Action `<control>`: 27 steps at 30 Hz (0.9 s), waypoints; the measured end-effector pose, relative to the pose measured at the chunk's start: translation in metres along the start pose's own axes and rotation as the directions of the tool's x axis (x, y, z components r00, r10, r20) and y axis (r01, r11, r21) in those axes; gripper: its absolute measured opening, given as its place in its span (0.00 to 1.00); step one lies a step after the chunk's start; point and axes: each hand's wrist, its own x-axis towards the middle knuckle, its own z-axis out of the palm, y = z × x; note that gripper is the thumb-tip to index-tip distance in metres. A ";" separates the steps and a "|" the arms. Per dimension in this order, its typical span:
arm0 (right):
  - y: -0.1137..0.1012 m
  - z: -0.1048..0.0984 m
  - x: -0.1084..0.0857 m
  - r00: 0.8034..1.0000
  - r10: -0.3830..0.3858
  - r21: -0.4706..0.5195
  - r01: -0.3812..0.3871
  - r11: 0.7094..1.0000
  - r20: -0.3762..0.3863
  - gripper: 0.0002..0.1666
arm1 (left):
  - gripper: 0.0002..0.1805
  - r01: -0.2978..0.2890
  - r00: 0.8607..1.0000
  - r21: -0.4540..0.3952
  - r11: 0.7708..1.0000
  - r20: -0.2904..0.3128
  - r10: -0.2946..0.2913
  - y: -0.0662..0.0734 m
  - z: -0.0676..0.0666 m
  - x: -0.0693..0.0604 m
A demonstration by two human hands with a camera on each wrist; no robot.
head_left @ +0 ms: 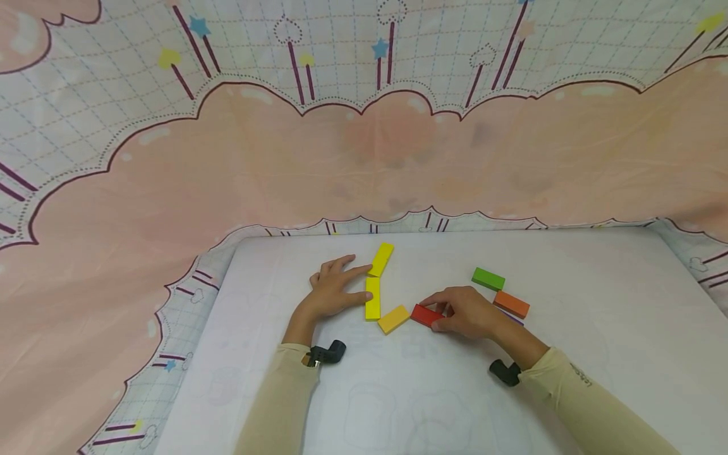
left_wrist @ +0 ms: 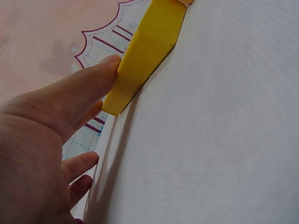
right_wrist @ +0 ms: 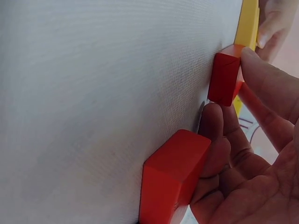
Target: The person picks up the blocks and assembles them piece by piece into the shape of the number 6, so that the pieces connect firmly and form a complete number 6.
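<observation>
So the left hand (head_left: pixel 332 291) is over toward the left edge of the white surface (head_left: pixel 597 303), fingers spread, index tip touching the far yellow block (head_left: pixel 382 259) (the one nearest the far edge) and thumb against the side of the near yellow block (head_left: pixel 372 299). Those two sit end to end at a slight angle. Next along, an amber block (head_left: pixel 394 320) lies slanted, corner at the near yellow one's close end. Its other end meets a red block (head_left: pixel 425 315), which lies around mid-surface with the right hand (head_left: pixel 469 313) pinching it, thumb and index on opposite sides. Right wrist cam also shows a second red block (right_wrist: pixel 173 177) just beside the curled fingers. Further toward the right edge: green block (head_left: pixel 488 279), orange block (head_left: pixel 511 304) at its corner, plus a purple sliver (head_left: pixel 514 318), mostly hidden.
</observation>
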 end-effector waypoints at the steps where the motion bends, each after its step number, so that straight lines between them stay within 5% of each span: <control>1: 0.000 0.000 0.000 1.000 0.000 -0.001 0.000 1.000 0.001 0.27 | 0.37 -0.001 1.000 0.001 1.000 -0.001 0.001 0.000 0.000 0.000; 20: 0.007 -0.021 -0.010 0.995 -0.004 0.058 0.010 0.998 -0.103 0.24 | 0.37 -0.013 1.000 0.015 1.000 -0.001 0.013 -0.001 0.001 0.001; 27: 0.021 -0.031 -0.021 0.973 -0.057 -0.068 0.043 0.997 -0.224 0.18 | 0.37 -0.007 1.000 0.018 1.000 -0.001 0.007 -0.001 0.000 0.001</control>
